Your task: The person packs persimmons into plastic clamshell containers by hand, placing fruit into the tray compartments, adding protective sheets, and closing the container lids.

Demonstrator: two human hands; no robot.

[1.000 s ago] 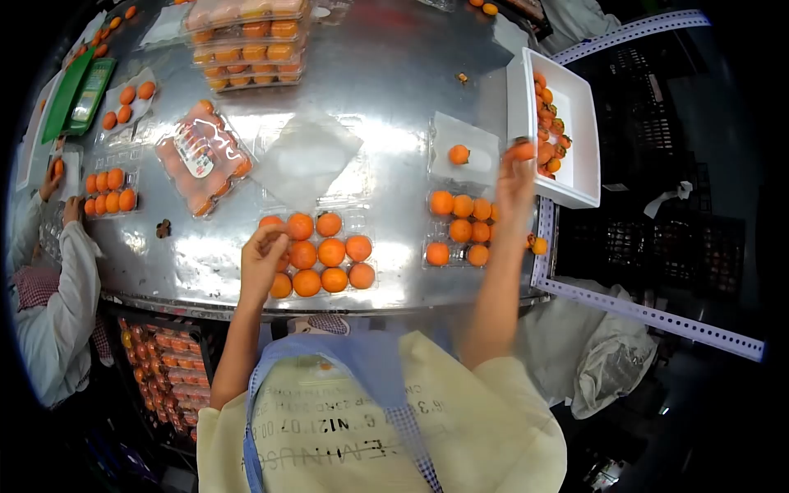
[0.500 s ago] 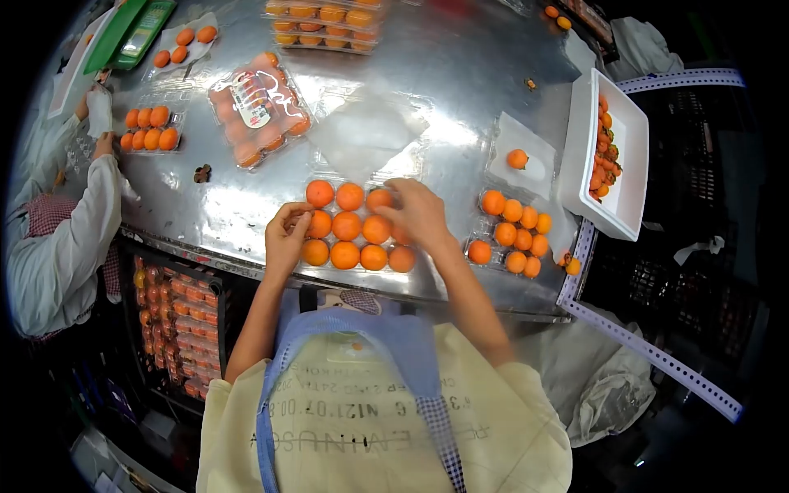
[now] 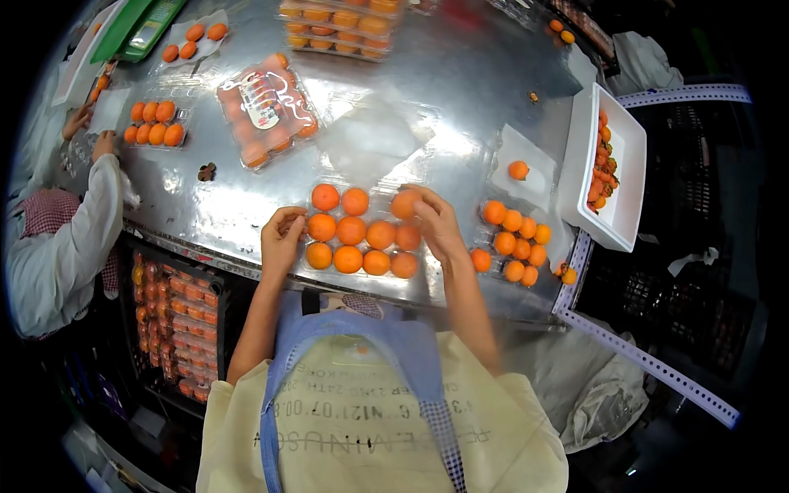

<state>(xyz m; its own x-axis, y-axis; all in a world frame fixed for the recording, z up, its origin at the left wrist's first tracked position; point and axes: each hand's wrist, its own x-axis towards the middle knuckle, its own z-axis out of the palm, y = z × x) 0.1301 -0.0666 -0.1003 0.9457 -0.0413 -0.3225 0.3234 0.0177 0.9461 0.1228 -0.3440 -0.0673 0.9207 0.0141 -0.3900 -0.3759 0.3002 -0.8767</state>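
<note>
Setting an orange fruit (image 3: 406, 204) at the far right corner of the clear tray (image 3: 380, 204) is the step I am judging myself to be in, with my right hand (image 3: 440, 228) curving around it from the right, thumb and fingers closing on its sides. My left hand (image 3: 280, 245) is resting at the tray's left edge, thumb and fingertips bending close to one another; I cannot tell whether they are pinching the rim or only touching it. The tray is lying on the metal table (image 3: 460, 70), near the edge by my body. Its middle and near rows are each holding four fruits, and its far row is showing a gap between my held fruit and the two at the left. As I am judging it, this placement is calling for a level seat in the hollow and a gentle opening of the fingers, without nudging the neighbours beside the gap.

To the right, a second group of fruits (image 3: 523, 249) is sitting near a white box (image 3: 629, 177) with more fruit inside, and a single fruit (image 3: 518, 170) is lying on a white sheet (image 3: 538, 193). Beyond my tray, to the left, a closed, labelled pack (image 3: 263, 107) is lying flat. At the far left, a co-worker's hand (image 3: 104, 145) is reaching beside a smaller fruit tray.
</note>
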